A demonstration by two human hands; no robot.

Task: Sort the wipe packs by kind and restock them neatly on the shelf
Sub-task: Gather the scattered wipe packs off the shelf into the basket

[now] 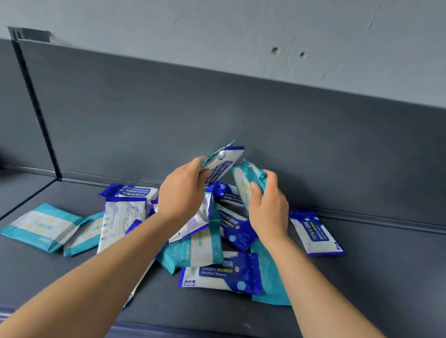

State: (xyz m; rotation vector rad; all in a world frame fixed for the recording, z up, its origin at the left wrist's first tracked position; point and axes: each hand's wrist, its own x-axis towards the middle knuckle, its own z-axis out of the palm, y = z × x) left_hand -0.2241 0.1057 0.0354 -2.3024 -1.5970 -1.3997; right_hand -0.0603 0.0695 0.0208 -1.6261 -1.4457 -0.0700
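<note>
Both hands are up over the messy pile (211, 247) on the shelf (366, 297): left hand (182, 192) is gripping what looks like two packs (224, 159), right hand (268, 206) fingers are clamping a teal pack (247, 179).

Both hands are up over the mess mid-frame. The left hand (182, 192) grips a blue pack (223, 161) and the right hand (268, 206) grips a crumpled teal pack (251, 177), both lifted off the grey shelf (367, 284). Underneath is a pile (200, 249) of overlapping blue and teal packs. A flat teal one (41, 226) sits far left, and a lone blue one (315, 233) at right.
</note>
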